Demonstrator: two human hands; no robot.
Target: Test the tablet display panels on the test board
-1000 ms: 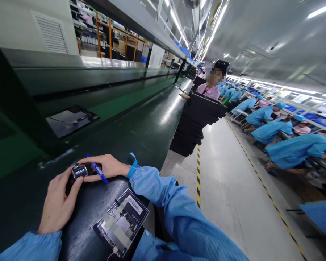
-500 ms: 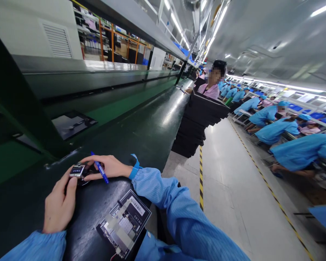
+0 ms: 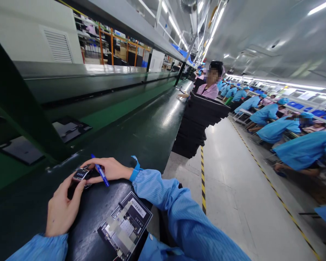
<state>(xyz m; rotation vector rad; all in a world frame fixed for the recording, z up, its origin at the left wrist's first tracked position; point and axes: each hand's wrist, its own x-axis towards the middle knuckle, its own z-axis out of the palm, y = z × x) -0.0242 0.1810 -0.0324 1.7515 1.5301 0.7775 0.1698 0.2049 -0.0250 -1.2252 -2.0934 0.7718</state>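
Observation:
A small chrome tally counter point(image 3: 80, 175) with a row of white digits on a dark window sits between my two hands, at the lower left of the head view. My left hand point(image 3: 63, 207) grips its near side between thumb and fingers. From the far side, the thumb and fingertips of my right hand point(image 3: 112, 169) touch it too. A blue pen point(image 3: 102, 176) is tucked between the fingers of that hand. Just below lies an opened tablet point(image 3: 125, 226), its battery label, circuit board and tape strips exposed.
The dark green workbench point(image 3: 130, 134) runs away to the upper right. Flat panels point(image 3: 70, 128) lie behind a green post. Black trays point(image 3: 191, 134) are stacked beside the bench, near a person in pink point(image 3: 210, 90). Across the aisle, several people in blue point(image 3: 301, 148) work.
The counter has tilted and shifted slightly right, and my left hand has moved right with it. My right hand still has the pen. The tablet stays put, while the view has shifted a little.

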